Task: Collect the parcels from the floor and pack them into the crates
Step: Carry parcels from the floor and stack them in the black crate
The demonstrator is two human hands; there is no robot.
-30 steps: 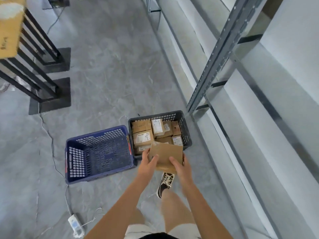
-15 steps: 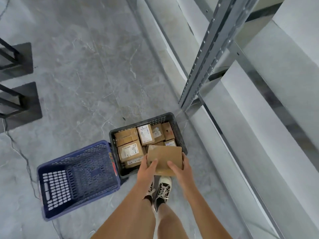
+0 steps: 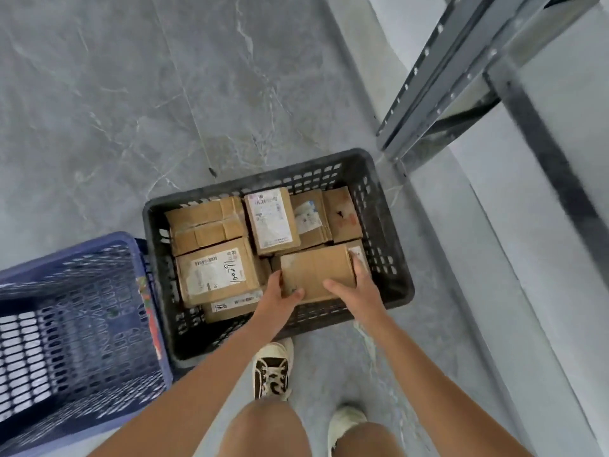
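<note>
Down over the black crate (image 3: pixel 389 222), you held a plain brown parcel (image 3: pixel 316 270) between both hands. Your left hand (image 3: pixel 278 296) gripped its near left corner, thumb lying on the top face and fingers curled under the left edge. Your right hand (image 3: pixel 357 286) clasped its right end, fingers wrapped over the far right corner and thumb stretched along the near edge. The parcel sat level in the crate's near right part, on or just above the boxes packed there; I cannot tell whether it rested on them.

The black crate stood on the grey marbled floor (image 3: pixel 131 94) and was nearly full of cardboard parcels. A labelled box with handwritten digits (image 3: pixel 217 270) lay at the near left, a taped box (image 3: pixel 206 222) beyond it, and an upright labelled box (image 3: pixel 272 219) at the far middle.

A blue crate (image 3: pixel 82 324) stood touching the black one's left side. A grey metal shelving upright (image 3: pixel 438 70) rose at the far right. Your shoes (image 3: pixel 272 367) stood just near of the black crate.
</note>
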